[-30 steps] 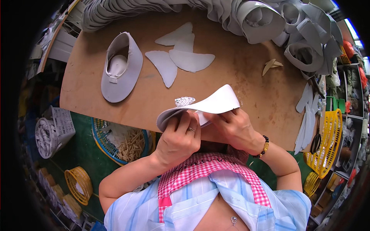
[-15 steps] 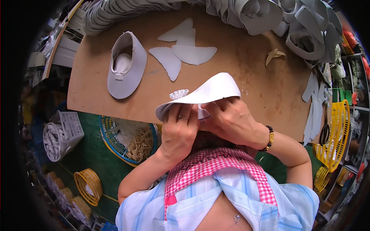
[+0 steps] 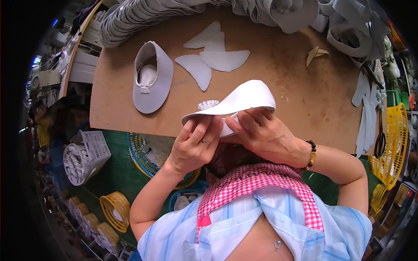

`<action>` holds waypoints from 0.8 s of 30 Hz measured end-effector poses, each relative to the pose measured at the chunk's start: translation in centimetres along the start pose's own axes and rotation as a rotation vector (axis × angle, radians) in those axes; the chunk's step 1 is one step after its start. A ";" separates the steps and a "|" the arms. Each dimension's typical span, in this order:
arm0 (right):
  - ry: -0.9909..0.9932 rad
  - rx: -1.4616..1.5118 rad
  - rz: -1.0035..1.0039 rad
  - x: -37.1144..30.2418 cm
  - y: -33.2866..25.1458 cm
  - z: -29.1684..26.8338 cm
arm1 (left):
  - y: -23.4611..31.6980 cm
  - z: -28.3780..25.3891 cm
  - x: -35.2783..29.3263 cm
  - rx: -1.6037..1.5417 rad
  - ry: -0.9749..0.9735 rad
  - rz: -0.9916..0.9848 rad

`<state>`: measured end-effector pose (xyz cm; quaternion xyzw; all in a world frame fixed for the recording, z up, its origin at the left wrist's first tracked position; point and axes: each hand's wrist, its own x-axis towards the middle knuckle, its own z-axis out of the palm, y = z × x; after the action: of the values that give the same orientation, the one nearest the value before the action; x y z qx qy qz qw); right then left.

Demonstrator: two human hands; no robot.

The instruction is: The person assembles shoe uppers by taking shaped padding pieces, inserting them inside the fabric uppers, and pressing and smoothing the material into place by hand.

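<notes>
I hold a white shoe upper (image 3: 250, 93) above the table's near edge, with a clear sparkling ornament (image 3: 208, 104) on its upper side. My left hand (image 3: 196, 141) is closed on its left, narrower end, fingers under the edge. My right hand (image 3: 272, 135) grips the raised right end, fingers curled round the lower rim. A white inner flap (image 3: 228, 126) shows between the two hands; some fingertips are hidden beneath the upper. On the table to the left lies another pale shoe upper (image 3: 154, 98), its oval opening facing up.
Flat grey cut pieces (image 3: 224, 61) lie mid-table. Stacked grey uppers (image 3: 139, 19) line the far edge. Pale strips (image 3: 363, 115) and black-handled scissors (image 3: 380, 141) are at the right edge. Below stand a blue-rimmed basket (image 3: 141, 152), a white basket (image 3: 98, 148) and yellow baskets (image 3: 115, 211).
The view has shifted slightly, so the table appears farther right. My left hand has dropped a little and its fingers have moved along the upper's lower edge. Both hands keep hold.
</notes>
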<state>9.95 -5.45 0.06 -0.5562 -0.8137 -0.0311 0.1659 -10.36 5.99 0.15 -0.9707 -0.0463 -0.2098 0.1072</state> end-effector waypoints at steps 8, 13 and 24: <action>-0.079 -0.083 0.032 -0.3 -0.7 1.0 | -0.8 0.2 -1.0 0.004 -0.052 0.105; -0.119 -0.105 0.055 0.3 -0.9 1.2 | -1.5 0.0 -1.7 -0.025 -0.100 0.094; -0.284 -0.203 0.030 3.1 -1.8 -0.2 | 0.1 1.1 -1.0 -0.152 -0.089 -0.235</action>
<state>7.37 -3.44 1.42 -0.5811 -0.8132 -0.0314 -0.0073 -10.79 6.06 -1.28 -0.9723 -0.1480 -0.1806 0.0060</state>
